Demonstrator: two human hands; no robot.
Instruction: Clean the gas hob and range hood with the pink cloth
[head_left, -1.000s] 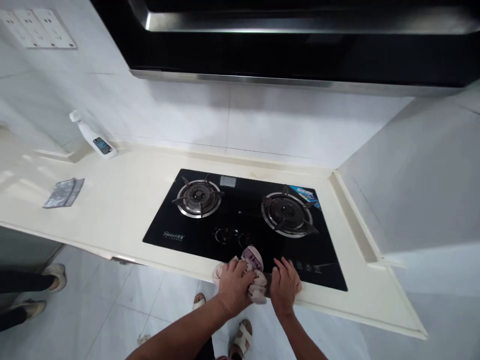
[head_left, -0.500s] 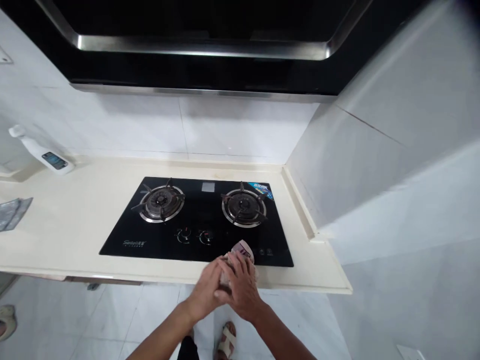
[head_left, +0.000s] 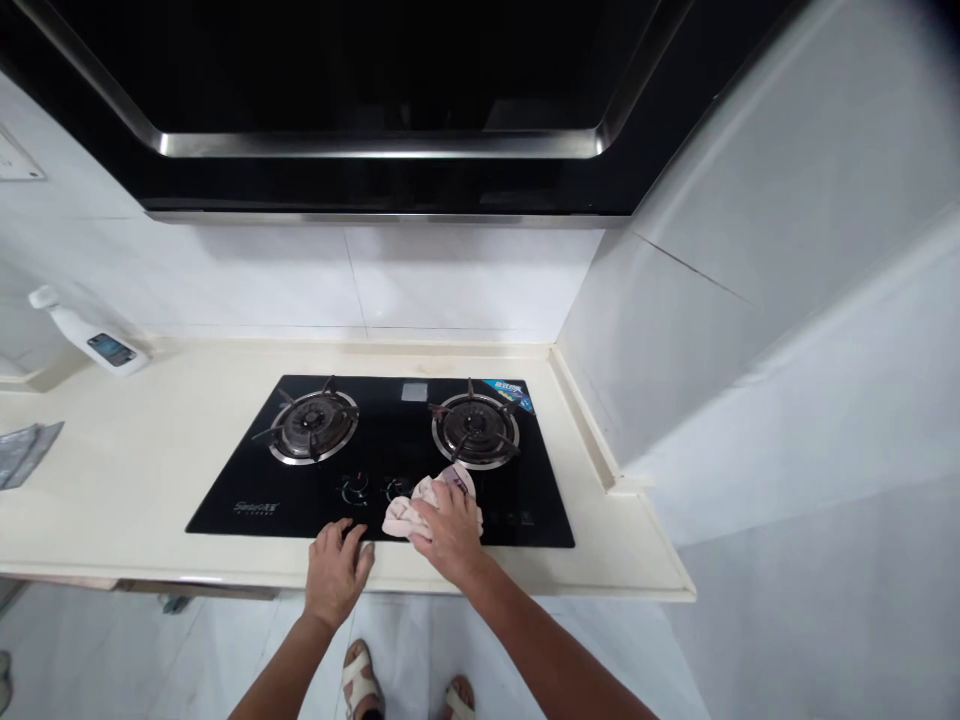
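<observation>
My right hand [head_left: 450, 530] presses a crumpled pale pink cloth [head_left: 409, 517] onto the front of a black glass gas stove [head_left: 292, 495]. The cloth lies just below the right control knob [head_left: 397, 488] and partly covers its surround. Resting at the stove's front edge, my left hand [head_left: 337, 570] has its fingers apart and holds nothing. The left knob [head_left: 355, 487] sits a little beyond its fingertips. Two burners with metal supports, the left burner [head_left: 313, 427] and the right burner [head_left: 475, 430], stand behind the knobs.
A black range hood [head_left: 375, 185] hangs low over the stove. On the cream countertop [head_left: 135, 450], a white bottle [head_left: 94, 335] leans at the back left, and a grey plastic packet [head_left: 28, 452] lies at the left edge. A tiled wall [head_left: 645, 370] bounds the right side.
My left hand has come off the cloth and moved left to the stove's front edge. My right hand has shifted slightly left and forward with the cloth, which is now spread wider.
</observation>
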